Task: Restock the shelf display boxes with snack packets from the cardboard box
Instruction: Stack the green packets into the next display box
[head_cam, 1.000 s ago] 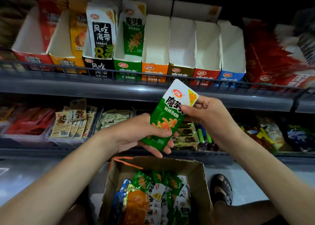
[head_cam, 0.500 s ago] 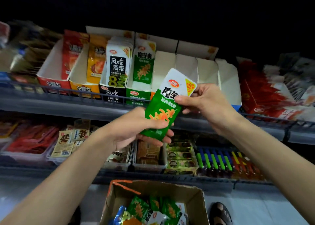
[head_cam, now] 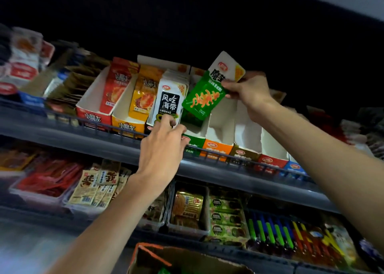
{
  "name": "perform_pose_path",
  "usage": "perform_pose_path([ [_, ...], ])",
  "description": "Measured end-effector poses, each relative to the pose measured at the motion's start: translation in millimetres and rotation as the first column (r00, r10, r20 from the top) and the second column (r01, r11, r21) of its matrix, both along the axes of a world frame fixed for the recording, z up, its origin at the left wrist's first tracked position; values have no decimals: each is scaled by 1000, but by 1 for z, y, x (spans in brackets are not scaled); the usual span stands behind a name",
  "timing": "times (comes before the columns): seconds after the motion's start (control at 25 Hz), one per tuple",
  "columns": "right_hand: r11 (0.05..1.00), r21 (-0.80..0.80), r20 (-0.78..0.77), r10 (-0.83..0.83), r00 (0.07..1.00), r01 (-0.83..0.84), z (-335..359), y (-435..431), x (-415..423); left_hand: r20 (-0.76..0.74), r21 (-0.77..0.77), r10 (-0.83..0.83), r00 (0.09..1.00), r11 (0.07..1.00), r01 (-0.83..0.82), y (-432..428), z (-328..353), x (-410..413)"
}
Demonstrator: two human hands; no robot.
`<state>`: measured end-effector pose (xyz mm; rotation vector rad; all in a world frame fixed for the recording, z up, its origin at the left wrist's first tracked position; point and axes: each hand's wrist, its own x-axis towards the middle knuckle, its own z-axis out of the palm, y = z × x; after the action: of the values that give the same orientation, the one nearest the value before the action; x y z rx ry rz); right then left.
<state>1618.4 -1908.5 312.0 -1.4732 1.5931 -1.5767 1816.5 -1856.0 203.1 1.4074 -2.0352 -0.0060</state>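
Nearest, at the bottom middle of the frame, the cardboard box (head_cam: pixel 187 260) shows only its open rim. Above it, mid-frame, the left hand (head_cam: pixel 162 149) reaches the shelf front, fingertips against the foot of the black-and-white packets (head_cam: pixel 169 101) and thumb by the green display box (head_cam: pixel 193 142); whether it grips anything I cannot tell. Further up, the green packet (head_cam: pixel 202 100) hangs tilted, its long axis running from upper right to lower left, with the lower end just over that box's open slot. The right hand (head_cam: pixel 250 90), well apart from the left, pinches the packet's white upper part, so the drop down-left is likely its job
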Motion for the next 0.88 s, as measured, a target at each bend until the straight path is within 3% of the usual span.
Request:
perform_pose_path([
  [0.2, 998, 58, -45, -9, 999, 12, 3, -24, -8, 21, 2, 47, 999, 999, -47, -12, 0, -3],
  [0.4, 982, 180, -174, 83, 981, -51, 14, -30, -15, 55, -7, 92, 994, 996, -92, -17, 3, -6],
  [0.56, 983, 183, -279, 49, 959, 3, -2, -38, -2, 55, -3, 99, 994, 995, -99, -15, 4, -6],
  [0.72, 989, 22, -598, -105, 794, 148, -26, -49, 6, 54, -2, 101, 993, 995, -101, -15, 4, -6],
  [0.88, 972, -34, -774, -172, 609, 231, -49, -57, 7, 48, -3, 103, 994, 995, -103, -14, 3, -6],
])
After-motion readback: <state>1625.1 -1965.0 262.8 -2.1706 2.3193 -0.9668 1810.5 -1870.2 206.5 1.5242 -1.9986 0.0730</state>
